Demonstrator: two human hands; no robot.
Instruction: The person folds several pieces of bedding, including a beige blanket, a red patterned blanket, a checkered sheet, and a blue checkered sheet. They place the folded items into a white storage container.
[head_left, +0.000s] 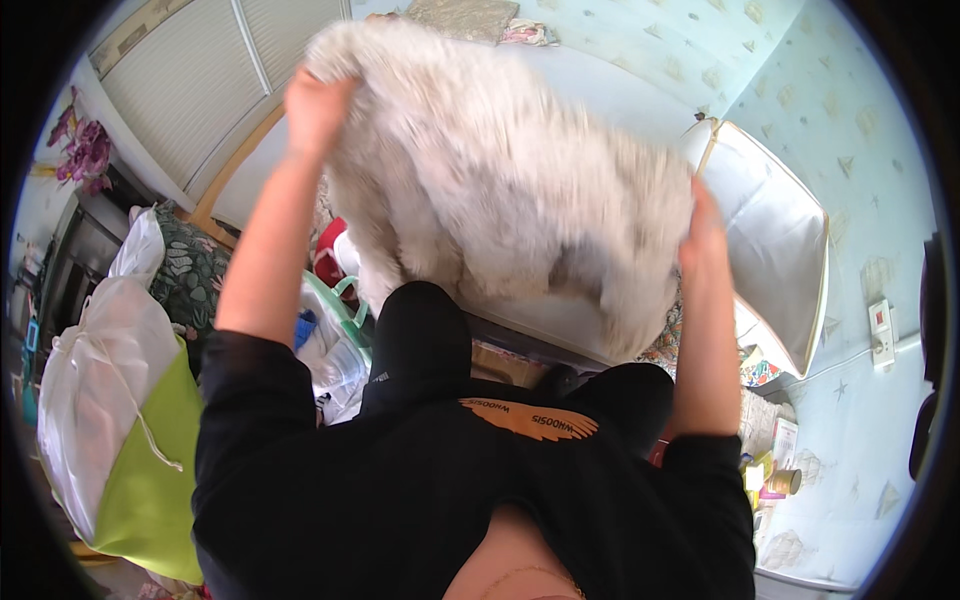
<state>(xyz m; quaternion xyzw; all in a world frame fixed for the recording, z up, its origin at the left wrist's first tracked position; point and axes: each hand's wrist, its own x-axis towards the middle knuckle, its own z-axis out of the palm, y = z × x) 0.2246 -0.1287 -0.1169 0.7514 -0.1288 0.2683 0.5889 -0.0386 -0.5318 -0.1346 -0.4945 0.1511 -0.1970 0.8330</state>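
Observation:
A long-haired, off-white furry piece (510, 150) is stretched out between my hands above a white bed surface (622, 79). Whether it is a garment or a throw, I cannot tell. My left hand (319, 112) grips its upper left corner in a closed fist. At its right edge, lower down, my right hand (703, 229) has hold of it, with the fingertips hidden behind the fur. The fur is motion-blurred and droops towards my knees. Its lower part shows greyer, shadowed folds.
An open white fabric storage box (780, 247) stands at the right, by the wall. On the left are a tied white-and-green drawstring bag (112, 420) and a dark floral cushion (187, 262). A bag with green handles (337, 330) sits beside my knee. Sliding doors (202, 82) stand behind.

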